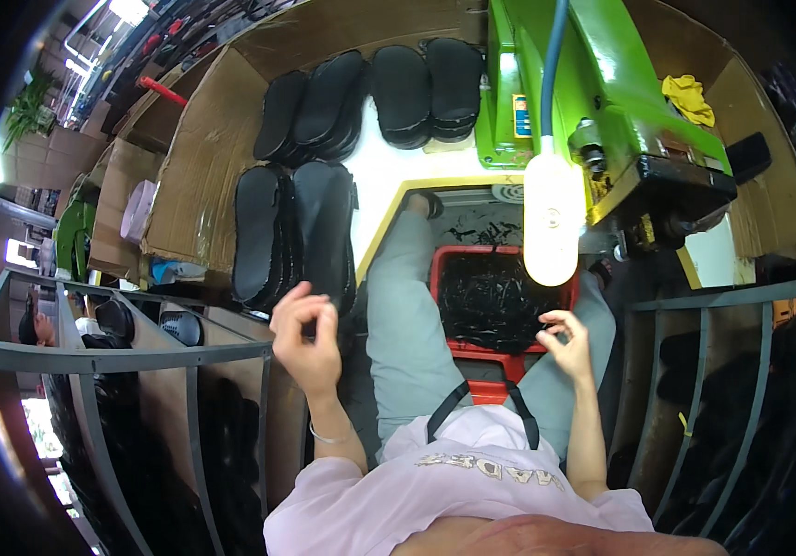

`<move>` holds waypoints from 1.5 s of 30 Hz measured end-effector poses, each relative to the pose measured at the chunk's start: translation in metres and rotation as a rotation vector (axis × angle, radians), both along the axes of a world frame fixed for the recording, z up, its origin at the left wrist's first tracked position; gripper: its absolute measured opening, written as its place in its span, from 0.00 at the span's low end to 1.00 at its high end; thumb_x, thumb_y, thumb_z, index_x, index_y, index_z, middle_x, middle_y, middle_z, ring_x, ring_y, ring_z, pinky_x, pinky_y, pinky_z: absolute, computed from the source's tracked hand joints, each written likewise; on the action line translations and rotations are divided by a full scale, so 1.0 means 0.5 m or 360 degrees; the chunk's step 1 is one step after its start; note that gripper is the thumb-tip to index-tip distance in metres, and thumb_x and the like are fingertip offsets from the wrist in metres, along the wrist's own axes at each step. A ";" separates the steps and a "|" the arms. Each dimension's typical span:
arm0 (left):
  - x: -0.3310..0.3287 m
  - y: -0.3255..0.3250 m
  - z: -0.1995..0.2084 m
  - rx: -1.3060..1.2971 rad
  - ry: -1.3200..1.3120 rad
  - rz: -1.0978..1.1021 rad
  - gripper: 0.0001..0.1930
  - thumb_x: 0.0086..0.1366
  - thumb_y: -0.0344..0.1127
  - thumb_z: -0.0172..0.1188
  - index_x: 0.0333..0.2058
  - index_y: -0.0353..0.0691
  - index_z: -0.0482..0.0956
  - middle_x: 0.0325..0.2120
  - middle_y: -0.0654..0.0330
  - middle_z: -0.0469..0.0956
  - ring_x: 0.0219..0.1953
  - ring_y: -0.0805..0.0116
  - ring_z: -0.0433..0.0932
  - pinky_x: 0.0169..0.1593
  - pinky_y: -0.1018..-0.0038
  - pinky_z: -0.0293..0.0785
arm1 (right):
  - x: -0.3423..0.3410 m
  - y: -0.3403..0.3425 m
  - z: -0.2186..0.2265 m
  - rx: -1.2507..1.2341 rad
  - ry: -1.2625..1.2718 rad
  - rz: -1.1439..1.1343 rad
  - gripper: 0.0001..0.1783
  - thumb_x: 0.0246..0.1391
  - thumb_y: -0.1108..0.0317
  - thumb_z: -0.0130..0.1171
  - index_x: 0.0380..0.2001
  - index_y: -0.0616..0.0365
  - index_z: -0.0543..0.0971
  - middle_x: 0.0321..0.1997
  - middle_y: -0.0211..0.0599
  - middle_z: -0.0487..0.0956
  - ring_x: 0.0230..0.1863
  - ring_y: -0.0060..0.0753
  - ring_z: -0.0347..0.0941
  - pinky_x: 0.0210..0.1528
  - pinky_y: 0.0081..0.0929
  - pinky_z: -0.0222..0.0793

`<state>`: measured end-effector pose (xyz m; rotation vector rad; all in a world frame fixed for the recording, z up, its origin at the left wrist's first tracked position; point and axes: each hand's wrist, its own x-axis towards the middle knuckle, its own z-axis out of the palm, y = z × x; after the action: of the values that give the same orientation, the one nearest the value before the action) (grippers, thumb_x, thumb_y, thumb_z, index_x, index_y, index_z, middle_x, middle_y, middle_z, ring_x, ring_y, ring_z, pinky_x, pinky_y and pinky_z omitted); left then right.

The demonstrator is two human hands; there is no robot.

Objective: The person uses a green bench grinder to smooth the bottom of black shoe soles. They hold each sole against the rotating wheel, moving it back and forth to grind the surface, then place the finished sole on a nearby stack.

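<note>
Nearest, pale pink shirt point(472, 491) and black straps, grey trousers point(407, 334) stretched forward.

Left hand point(307, 338) raised at the left, wrist bent, bracelet on the forearm, palm turned inward. Fingers curled, thumb and forefinger tips nearly meeting; clamped on nothing visible, though something thin could hide there — cannot tell for sure. Just in front of the nearer stack of black soles point(296, 232) standing on edge against the cardboard wall point(203, 176).

Right hand point(567, 345) raised lower right, fingers loosely curled, thumb and forefinger close together, apparently empty; cannot tell whether a sliver sits between them. Hovering at the near right corner of the red crate point(500, 347) filled with black rubber trimmings point(491, 301), between the knees.

Risks, as a judgement: brushing the leaning stack with the left hand and tipping soles off the white table point(389, 171), since they stand on edge with little support. Bumping the lit lamp point(551, 218) hanging just above the right hand if lifted carelessly. Further out, catching fingers under the head of the green machine point(602, 93) when feeding work beneath it.

Farthest, more soles point(416, 88) stacked along the back, yellow cloth point(690, 97) beside the machine.
</note>
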<state>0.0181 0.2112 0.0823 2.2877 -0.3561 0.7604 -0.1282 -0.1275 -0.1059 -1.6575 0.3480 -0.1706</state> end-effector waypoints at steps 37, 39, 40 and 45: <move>-0.085 -0.446 -0.181 -0.1280 0.1307 -0.1109 0.05 0.60 0.22 0.62 0.35 0.32 0.77 0.28 0.67 0.77 0.27 0.84 0.69 0.31 0.85 0.66 | -0.219 0.017 0.054 0.1348 -0.0439 -0.1028 0.37 0.41 0.84 0.61 0.59 0.64 0.66 0.56 0.42 0.74 0.57 0.38 0.72 0.62 0.38 0.65; -0.090 -0.438 -0.189 -0.1447 0.1390 -0.1144 0.09 0.60 0.22 0.62 0.40 0.31 0.77 0.31 0.66 0.78 0.28 0.83 0.71 0.33 0.85 0.68 | -0.213 -0.051 0.086 0.1150 -0.0580 -0.1077 0.36 0.46 0.82 0.57 0.62 0.65 0.63 0.59 0.43 0.72 0.59 0.39 0.69 0.63 0.39 0.64; -0.089 -0.432 -0.187 -0.1448 0.1439 -0.1169 0.12 0.59 0.22 0.62 0.42 0.31 0.76 0.33 0.64 0.78 0.31 0.81 0.73 0.37 0.84 0.70 | -0.191 -0.079 0.121 0.0984 -0.0647 -0.1145 0.35 0.48 0.81 0.56 0.62 0.66 0.62 0.60 0.43 0.71 0.60 0.40 0.69 0.64 0.39 0.64; -0.049 -0.436 -0.171 -0.1295 0.0917 -0.1132 0.11 0.56 0.24 0.65 0.38 0.32 0.77 0.31 0.63 0.77 0.31 0.77 0.72 0.38 0.80 0.70 | -0.053 -0.240 0.209 0.0639 -0.0688 -0.0934 0.28 0.56 0.74 0.57 0.60 0.62 0.65 0.55 0.38 0.74 0.56 0.35 0.71 0.62 0.35 0.65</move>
<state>-0.0062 -0.0070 -0.0030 1.3588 -0.4390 -0.1340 -0.1548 -0.2474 -0.0016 -1.0503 0.4918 -0.8294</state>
